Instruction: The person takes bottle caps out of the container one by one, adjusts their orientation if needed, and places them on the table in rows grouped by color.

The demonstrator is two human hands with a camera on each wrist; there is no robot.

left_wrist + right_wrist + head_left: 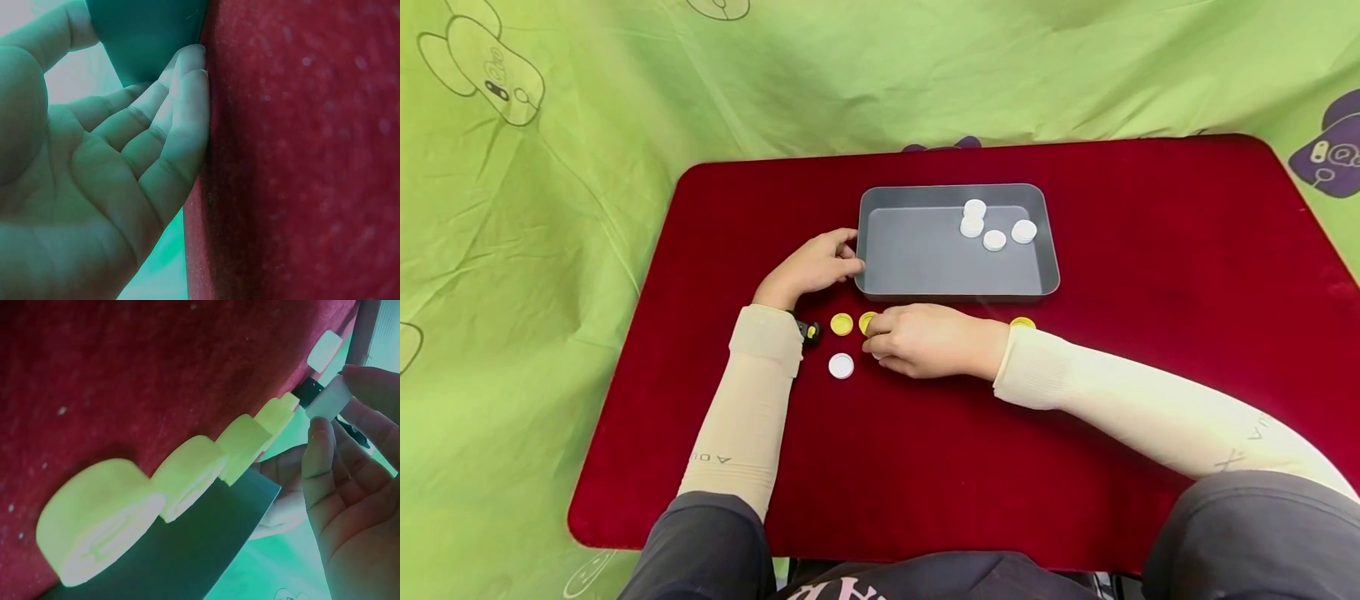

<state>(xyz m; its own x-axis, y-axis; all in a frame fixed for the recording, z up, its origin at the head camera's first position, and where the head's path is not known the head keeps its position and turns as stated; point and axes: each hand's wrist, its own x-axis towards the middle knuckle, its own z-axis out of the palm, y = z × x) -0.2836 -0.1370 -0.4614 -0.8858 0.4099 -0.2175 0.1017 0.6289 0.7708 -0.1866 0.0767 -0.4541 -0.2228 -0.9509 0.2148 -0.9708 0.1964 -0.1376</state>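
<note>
Tray [925, 250], grey, rectangular, on the red-covered desk [1150, 250]; in the left wrist view only a dark part of it shows, cut off by the upper edge. White discs [994, 241], four visible, inside the tray toward its right, two of them overlapping. Left hand [817, 265]: fingers loosely extended and touching the tray's left end; how far the fingertips reach around or beneath it cannot be told. Right hand [928, 340]: pinching one white cap [330, 400] between thumb and fingers, above or at the desk in front of the tray; in the head view that cap is mostly hidden by the hand. Second white cap [841, 366], on the desk, left of the right hand. Yellow caps [842, 324], in a row along the tray's front side; three show in the head view, one partly covered by the right hand, one by the sleeve [1037, 367]; the far end overlaps in the right wrist view, leaving the count uncertain. Marking on the nearest yellow cap: illegible. Black wrist device [808, 332], partly hidden at the left wrist.
</note>
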